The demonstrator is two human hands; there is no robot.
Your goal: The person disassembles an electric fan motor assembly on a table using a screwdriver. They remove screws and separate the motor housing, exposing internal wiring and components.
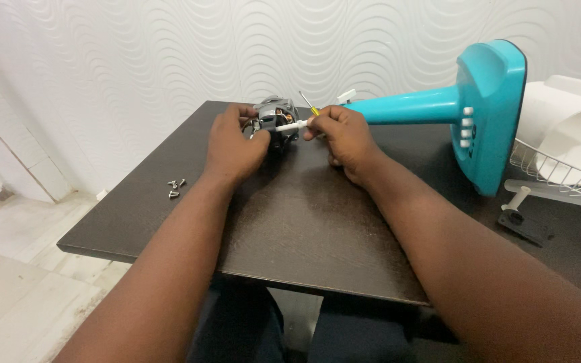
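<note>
Head view: my left hand grips grey motor at table's far edge; right hand pinches white rod against it, w/ screwdriver; best keep motor braced, rod level; screws lie left.

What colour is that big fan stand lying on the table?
The fan stand is turquoise blue with white buttons, seen clearly in the head view.

Single head-worn view, angled down and forward over dark rectangular wooden worktop, close range. Both forearms enter from bottom edge; white wave-textured wall fills background. No second view.
</note>
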